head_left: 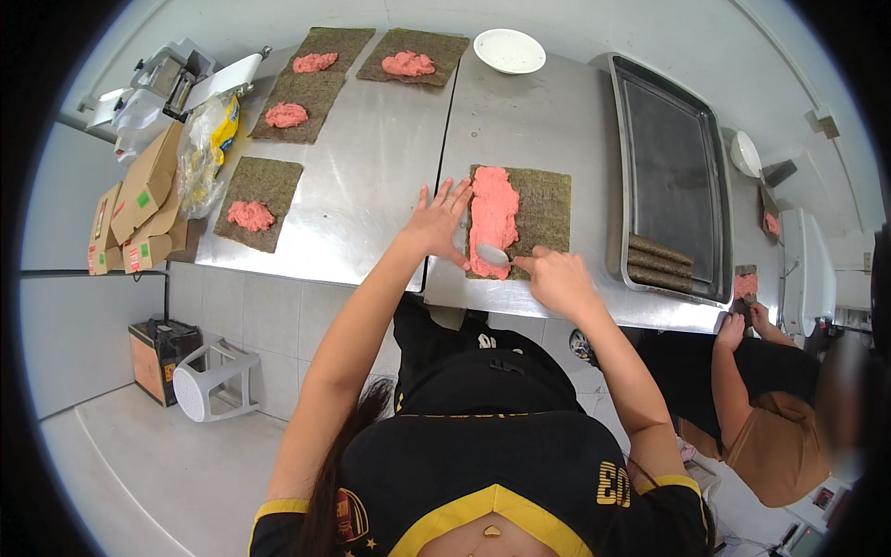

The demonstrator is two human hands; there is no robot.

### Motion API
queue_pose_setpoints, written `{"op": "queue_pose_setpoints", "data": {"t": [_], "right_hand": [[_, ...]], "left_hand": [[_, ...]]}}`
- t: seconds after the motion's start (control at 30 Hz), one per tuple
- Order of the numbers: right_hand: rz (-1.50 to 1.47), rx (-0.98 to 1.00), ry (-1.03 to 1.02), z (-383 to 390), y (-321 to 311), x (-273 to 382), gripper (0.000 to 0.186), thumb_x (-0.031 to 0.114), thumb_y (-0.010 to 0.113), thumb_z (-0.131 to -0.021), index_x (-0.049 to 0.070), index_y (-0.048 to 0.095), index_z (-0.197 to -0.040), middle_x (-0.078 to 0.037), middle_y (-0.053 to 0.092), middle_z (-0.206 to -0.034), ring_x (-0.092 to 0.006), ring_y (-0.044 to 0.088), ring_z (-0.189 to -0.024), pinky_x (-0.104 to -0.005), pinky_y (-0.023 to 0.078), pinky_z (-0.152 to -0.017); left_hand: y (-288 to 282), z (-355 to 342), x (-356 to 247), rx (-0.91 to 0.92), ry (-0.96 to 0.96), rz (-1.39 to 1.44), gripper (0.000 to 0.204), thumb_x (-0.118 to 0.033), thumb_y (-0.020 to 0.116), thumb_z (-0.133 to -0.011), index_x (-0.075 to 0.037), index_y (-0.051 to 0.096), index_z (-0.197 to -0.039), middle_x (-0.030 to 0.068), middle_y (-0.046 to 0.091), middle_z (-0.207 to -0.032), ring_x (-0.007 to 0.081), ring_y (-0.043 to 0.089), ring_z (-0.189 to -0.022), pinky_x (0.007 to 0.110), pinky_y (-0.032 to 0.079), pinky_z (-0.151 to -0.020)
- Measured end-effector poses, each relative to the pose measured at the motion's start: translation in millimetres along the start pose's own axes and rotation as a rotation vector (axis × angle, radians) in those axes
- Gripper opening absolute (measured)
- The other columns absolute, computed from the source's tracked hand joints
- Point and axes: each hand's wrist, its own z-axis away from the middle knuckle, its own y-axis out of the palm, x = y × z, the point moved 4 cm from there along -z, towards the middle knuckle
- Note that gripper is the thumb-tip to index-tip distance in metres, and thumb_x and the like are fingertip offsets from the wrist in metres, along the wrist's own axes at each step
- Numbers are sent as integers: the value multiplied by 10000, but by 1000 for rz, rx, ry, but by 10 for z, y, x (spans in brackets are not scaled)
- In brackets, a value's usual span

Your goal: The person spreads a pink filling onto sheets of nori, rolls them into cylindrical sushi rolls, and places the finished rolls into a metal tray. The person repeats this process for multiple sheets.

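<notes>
A dark green nori sheet (543, 213) lies flat on the steel table before me. Pink minced paste (494, 213) is spread in a long strip down its left side. My right hand (557, 280) grips a metal spoon (492, 253), whose bowl rests on the lower end of the strip. Against the sheet's left edge sits my left hand (439, 226), its fingers and thumb spread and holding nothing.
More nori sheets (266, 176) with paste mounds lie at left and far left. A white bowl (510, 51) stands at the back. Right of me, a dark tray (670, 167) holds several nori rolls (661, 264); beyond it a co-worker's hands (742, 325) handle another sheet.
</notes>
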Motion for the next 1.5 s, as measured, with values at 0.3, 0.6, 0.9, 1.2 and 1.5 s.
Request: {"op": "queue_pose_setpoints", "data": {"t": [0.3,0.6,0.9,1.2,1.5], "right_hand": [[144,36,-94,79,52,199,307,68,569,-727,74,690,-1009,-119,601,-804,-293,658,-666,-409,516,-564],[256,-41,-186,87,-4,-24,124,74,570,-749,36,658,-828,-112,613,-790,-270,661,-672,-389,523,-564],[195,-91,-204,216,-285,-223,282,85,582,-728,92,699,-985,-51,599,-801,-226,639,-719,-365,515,-631],[183,-194,-262,194,-27,-254,340,78,593,-701,97,694,-1025,-40,585,-809,-213,613,-707,-354,505,-619],[235,-315,-147,-252,-82,-413,363,52,590,-702,105,695,-1045,-59,585,-824,-235,623,-707,-369,509,-606]], "left_hand": [[-18,-12,-15,40,-7,29,1403,-576,840,-467,-30,64,-1501,114,30,-1587,329,17,-1460,572,79,-1153],[-26,-9,-21,51,-7,41,1387,-554,844,-479,-33,63,-1501,117,15,-1587,338,1,-1459,579,77,-1151],[-10,-9,-14,38,-2,41,1383,-542,851,-477,-34,70,-1499,118,18,-1587,344,11,-1458,585,86,-1147],[-15,-18,-26,44,-4,42,1377,-540,848,-476,-31,80,-1499,113,22,-1588,345,14,-1458,587,90,-1146],[-21,-10,-27,32,-1,36,1394,-540,838,-471,-19,55,-1500,123,23,-1587,348,21,-1457,590,93,-1144]]}}
